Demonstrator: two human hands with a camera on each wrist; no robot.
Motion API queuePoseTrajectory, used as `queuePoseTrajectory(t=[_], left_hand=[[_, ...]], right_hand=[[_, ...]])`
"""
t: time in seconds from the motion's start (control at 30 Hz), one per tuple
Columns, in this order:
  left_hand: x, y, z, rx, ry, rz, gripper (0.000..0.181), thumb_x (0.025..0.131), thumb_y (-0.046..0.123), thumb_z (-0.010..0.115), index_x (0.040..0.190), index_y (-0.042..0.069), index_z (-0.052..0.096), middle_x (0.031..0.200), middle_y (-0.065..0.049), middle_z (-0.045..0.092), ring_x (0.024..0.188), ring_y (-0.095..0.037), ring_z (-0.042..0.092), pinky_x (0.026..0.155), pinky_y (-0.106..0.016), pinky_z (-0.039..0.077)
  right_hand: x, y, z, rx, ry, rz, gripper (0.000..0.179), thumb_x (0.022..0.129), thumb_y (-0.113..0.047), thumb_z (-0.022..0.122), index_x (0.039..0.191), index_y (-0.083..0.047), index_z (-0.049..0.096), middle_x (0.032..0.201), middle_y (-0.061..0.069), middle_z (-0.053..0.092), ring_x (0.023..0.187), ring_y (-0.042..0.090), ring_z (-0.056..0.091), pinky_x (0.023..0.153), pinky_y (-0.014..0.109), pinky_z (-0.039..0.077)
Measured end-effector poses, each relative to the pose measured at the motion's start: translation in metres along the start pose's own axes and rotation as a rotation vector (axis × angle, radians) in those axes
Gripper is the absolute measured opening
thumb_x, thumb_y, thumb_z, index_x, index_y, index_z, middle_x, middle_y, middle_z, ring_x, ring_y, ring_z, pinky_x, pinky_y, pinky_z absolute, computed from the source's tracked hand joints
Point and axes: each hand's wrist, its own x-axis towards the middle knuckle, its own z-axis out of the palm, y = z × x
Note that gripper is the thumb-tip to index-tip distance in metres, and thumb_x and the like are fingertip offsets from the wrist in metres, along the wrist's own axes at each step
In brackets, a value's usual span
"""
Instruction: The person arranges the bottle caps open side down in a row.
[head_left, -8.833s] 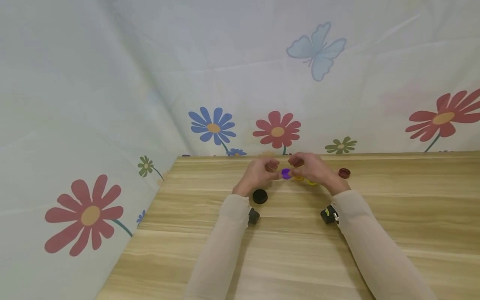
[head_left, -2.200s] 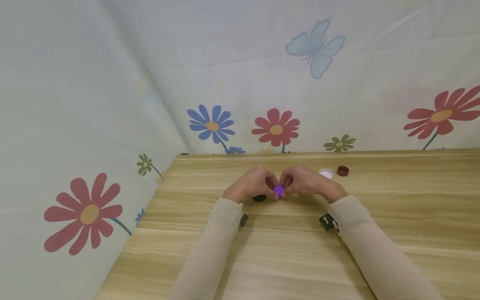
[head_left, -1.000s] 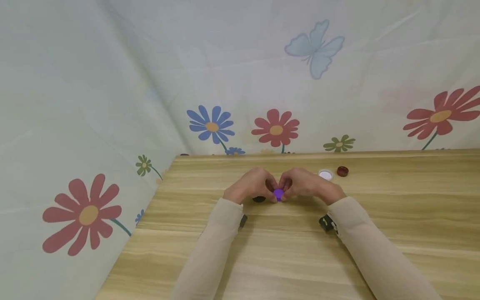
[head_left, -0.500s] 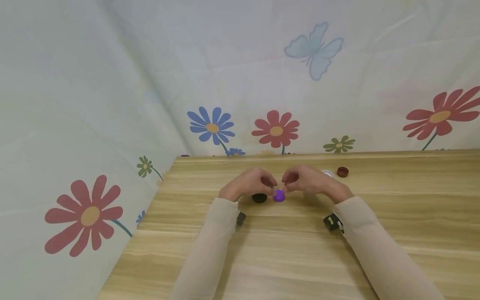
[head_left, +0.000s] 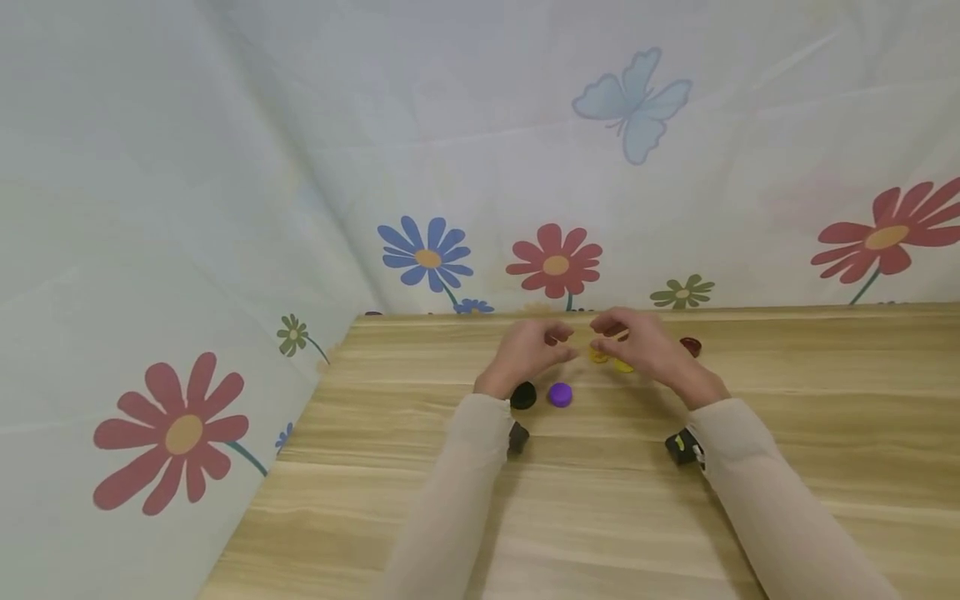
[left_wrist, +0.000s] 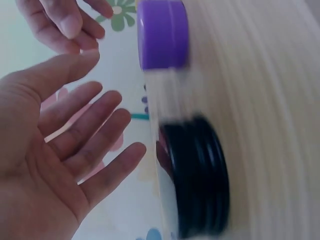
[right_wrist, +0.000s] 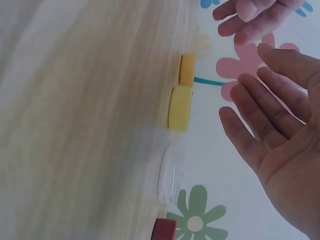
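Note:
My left hand hovers over the table with fingers loosely spread, holding nothing. The purple cap lies flat in front of it. Next to that cap, by my left wrist, sits a wider black lid; its ridged side shows in the left wrist view. Nothing is in my right hand either, its fingers relaxed above an orange cap and a yellow cap. In the right wrist view a clear lid stands between the yellow cap and a dark red cap.
A wood-grain table carries all the caps. Behind it and on the left hangs a pale sheet printed with flowers and a butterfly. Dark wrist cameras sit beneath the beige sleeves.
Both hands have let go of the purple cap, which stays on the table beside the black lid. They have moved away from it toward the back, uncovering the orange and yellow caps.

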Motion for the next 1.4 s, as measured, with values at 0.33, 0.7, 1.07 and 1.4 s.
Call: queuePoseTrajectory(t=[0.33, 0.7, 1.07, 1.4], left_hand=[[0.01, 0.015, 0.016, -0.018, 0.038, -0.068, 0.037, 0.099, 0.023, 0.078, 0.133, 0.008, 0.073, 0.129, -0.005, 0.074, 0.116, -0.021, 0.069, 0.095, -0.028, 0.055], [0.016, 0.015, 0.026, 0.041, 0.014, -0.071, 0.037, 0.098, 0.02, 0.079, 0.132, 0.006, 0.073, 0.124, -0.007, 0.076, 0.114, -0.02, 0.07, 0.097, -0.031, 0.054], [0.018, 0.014, 0.029, 0.069, -0.017, -0.071, 0.035, 0.1, 0.02, 0.077, 0.132, 0.005, 0.073, 0.121, -0.006, 0.077, 0.113, -0.019, 0.07, 0.097, -0.029, 0.053], [0.019, 0.012, 0.03, 0.097, -0.032, -0.044, 0.032, 0.1, 0.019, 0.076, 0.13, 0.005, 0.075, 0.118, -0.006, 0.078, 0.109, -0.018, 0.071, 0.094, -0.026, 0.054]], right_hand=[[0.005, 0.005, -0.004, -0.029, 0.004, 0.027, 0.037, 0.101, -0.01, 0.072, 0.132, 0.008, 0.064, 0.132, 0.026, 0.066, 0.125, 0.045, 0.06, 0.103, 0.058, 0.052], [0.008, 0.012, -0.006, -0.113, -0.052, 0.032, 0.037, 0.098, -0.006, 0.075, 0.13, 0.011, 0.065, 0.132, 0.03, 0.066, 0.126, 0.049, 0.06, 0.107, 0.061, 0.048], [0.009, 0.017, -0.003, -0.179, -0.109, 0.047, 0.04, 0.095, -0.008, 0.079, 0.128, 0.011, 0.066, 0.129, 0.03, 0.068, 0.124, 0.047, 0.062, 0.107, 0.06, 0.047], [0.01, 0.018, 0.0, -0.206, -0.131, 0.021, 0.035, 0.093, -0.004, 0.079, 0.124, 0.01, 0.068, 0.12, 0.026, 0.072, 0.115, 0.042, 0.066, 0.103, 0.058, 0.051]])
